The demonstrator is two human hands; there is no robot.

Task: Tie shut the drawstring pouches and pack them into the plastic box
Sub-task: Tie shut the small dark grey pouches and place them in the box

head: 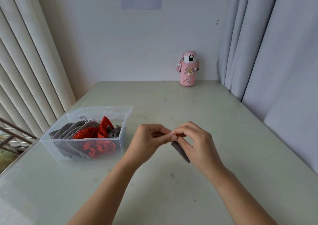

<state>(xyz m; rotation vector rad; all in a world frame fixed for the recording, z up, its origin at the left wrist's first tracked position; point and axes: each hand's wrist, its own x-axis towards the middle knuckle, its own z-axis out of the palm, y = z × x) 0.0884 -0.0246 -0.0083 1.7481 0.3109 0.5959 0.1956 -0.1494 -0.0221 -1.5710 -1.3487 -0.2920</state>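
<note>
A grey drawstring pouch (181,150) hangs between my two hands above the middle of the table. My left hand (149,141) pinches its top or cord with curled fingers. My right hand (194,140) also pinches at the top, and the pouch body droops beneath its palm, partly hidden. To the left stands the clear plastic box (120,138), its lid open at the back. Inside lie several grey pouches (72,132) and red pouches (105,128).
A pink water bottle (188,69) with stickers stands at the back of the pale table (172,181), near the wall. Curtains hang along the right and left. A railing shows at the far left beyond the table edge.
</note>
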